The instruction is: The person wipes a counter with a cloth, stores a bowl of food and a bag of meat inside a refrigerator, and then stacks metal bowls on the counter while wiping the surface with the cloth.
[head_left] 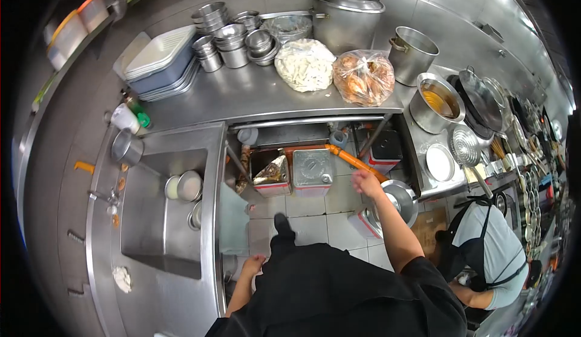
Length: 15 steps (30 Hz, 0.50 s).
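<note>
My right hand (366, 183) reaches out over the floor, its fingers loosely bent and apart, with nothing visible in it. Just beyond it runs an orange pipe (348, 157). Below and right of that hand, a metal bowl (408, 201) rests on or beside a square tin (365, 223); my forearm partly covers them. My left hand (253, 265) hangs low beside my dark trousers, close to a pale green cloth (233, 222) at the sink's side. Its fingers are slightly curled, and I see nothing held there.
Two square tins (312, 170) (270, 173) stand under the steel counter (242, 102). The sink (145, 216) on the left holds several bowls. Bags of white pieces (304, 65) and orange-brown food (363, 78) lie on the counter. A co-worker (487, 240) bends at the right, near the pots.
</note>
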Each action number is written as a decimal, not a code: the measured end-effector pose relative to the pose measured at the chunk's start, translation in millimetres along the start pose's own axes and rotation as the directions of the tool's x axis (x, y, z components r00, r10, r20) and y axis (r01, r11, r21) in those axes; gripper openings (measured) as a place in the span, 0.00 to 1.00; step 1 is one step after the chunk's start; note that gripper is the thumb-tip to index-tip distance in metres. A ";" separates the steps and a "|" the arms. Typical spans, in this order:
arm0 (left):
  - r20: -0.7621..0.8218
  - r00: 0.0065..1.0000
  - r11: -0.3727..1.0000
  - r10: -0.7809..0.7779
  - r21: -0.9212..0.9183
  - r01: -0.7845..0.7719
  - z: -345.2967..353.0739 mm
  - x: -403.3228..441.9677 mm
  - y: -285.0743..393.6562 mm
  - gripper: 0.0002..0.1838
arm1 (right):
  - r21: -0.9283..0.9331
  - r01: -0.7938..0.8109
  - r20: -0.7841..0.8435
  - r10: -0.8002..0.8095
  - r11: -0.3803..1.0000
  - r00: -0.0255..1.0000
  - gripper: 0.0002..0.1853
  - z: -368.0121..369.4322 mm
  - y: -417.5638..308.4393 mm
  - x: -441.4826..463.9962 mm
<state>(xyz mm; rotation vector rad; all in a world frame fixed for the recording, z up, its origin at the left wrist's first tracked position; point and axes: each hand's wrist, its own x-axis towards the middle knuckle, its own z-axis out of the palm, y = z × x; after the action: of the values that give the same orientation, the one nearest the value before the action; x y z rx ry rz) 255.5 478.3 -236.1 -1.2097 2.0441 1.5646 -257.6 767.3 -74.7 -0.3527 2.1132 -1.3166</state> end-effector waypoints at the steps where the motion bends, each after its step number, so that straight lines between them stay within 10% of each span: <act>1: 0.021 0.998 0.990 0.052 -0.131 -0.049 -8.7 20.0 28.7 0.16 | 0.011 0.044 -0.005 -0.044 0.999 0.999 0.14 4.8 -26.4 8.3; 8: 0.017 0.918 0.900 0.396 -0.203 -0.385 -100.4 152.2 252.4 0.16 | 0.125 0.098 -0.022 -0.096 0.987 0.995 0.15 31.8 -156.8 69.0; 15: 0.207 0.869 0.873 0.449 -0.307 -0.378 -169.9 173.1 413.9 0.17 | 0.052 0.258 -0.450 -0.208 0.965 0.868 0.16 -42.6 -281.0 172.2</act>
<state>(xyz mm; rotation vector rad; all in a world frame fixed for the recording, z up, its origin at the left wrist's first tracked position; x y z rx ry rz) -120.9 272.6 -21.3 -0.5851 2.0528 2.1176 -444.0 576.5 123.5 -0.2883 2.4085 -1.7888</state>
